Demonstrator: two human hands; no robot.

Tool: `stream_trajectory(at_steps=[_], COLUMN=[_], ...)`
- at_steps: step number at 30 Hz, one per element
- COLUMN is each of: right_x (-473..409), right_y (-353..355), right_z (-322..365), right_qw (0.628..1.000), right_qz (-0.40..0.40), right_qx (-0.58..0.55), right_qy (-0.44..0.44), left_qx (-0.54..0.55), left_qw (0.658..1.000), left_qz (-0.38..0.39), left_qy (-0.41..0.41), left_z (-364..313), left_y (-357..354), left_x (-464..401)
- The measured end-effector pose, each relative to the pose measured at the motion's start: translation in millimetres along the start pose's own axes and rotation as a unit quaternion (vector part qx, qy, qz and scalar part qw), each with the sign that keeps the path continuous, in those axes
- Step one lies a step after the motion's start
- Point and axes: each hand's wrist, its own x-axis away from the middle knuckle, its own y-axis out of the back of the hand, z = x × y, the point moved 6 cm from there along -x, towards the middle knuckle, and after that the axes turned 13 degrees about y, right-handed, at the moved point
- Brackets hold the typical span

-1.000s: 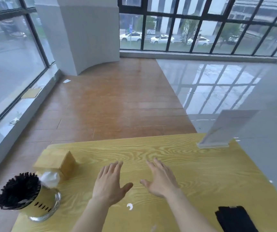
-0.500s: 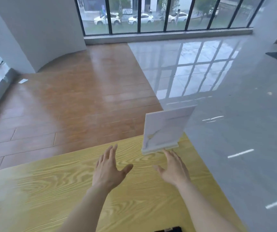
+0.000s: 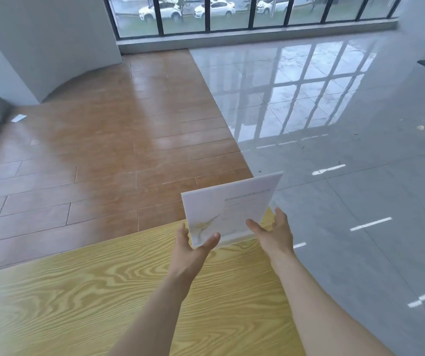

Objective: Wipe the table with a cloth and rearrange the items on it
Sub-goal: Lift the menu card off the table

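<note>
- The left hand (image 3: 193, 246) grips the bottom left corner of a white sign (image 3: 228, 209), with the thumb on the front.
- The right hand (image 3: 274, 233) grips the bottom right side of the sign, thumb in front and fingers behind.
- The sign sits at the far right corner of the yellow wooden desk (image 3: 77, 299), leaning back a little.
- I cannot tell if the sign's bottom edge touches the desk.
- Past the desk, the floor is brown wood (image 3: 108, 150) on the left and shiny grey tile (image 3: 334, 124) on the right.
</note>
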Motion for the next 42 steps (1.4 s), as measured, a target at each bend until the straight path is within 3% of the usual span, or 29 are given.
stream_trajectory(at_steps=[11, 18, 31, 42], right_x=[-1.2, 33.5, 210.2, 431.4], right_y=[-18.2, -44.7, -216.6, -422.6], right_z=[7.4, 27.2, 81.0, 82.5], right_qw=[0.998, 0.996, 0.970, 0.904], right_qz=[0.007, 0.040, 0.192, 0.357], right_qx=[-0.037, 0.003, 0.050, 0.124], right_qy=[0.049, 0.075, 0.143, 0.198], left_qx=[0.073, 0.079, 0.170, 0.265], left_qw=[0.997, 0.996, 0.972, 0.911], left_qz=[0.026, -0.006, -0.153, -0.315], left_qy=[-0.018, -0.040, -0.060, -0.014], left_z=[-4.5, 14.2, 116.5, 299.2], left_y=[-6.0, 44.6, 264.4, 493.1], left_x=[10.7, 28.1, 120.5, 223.9])
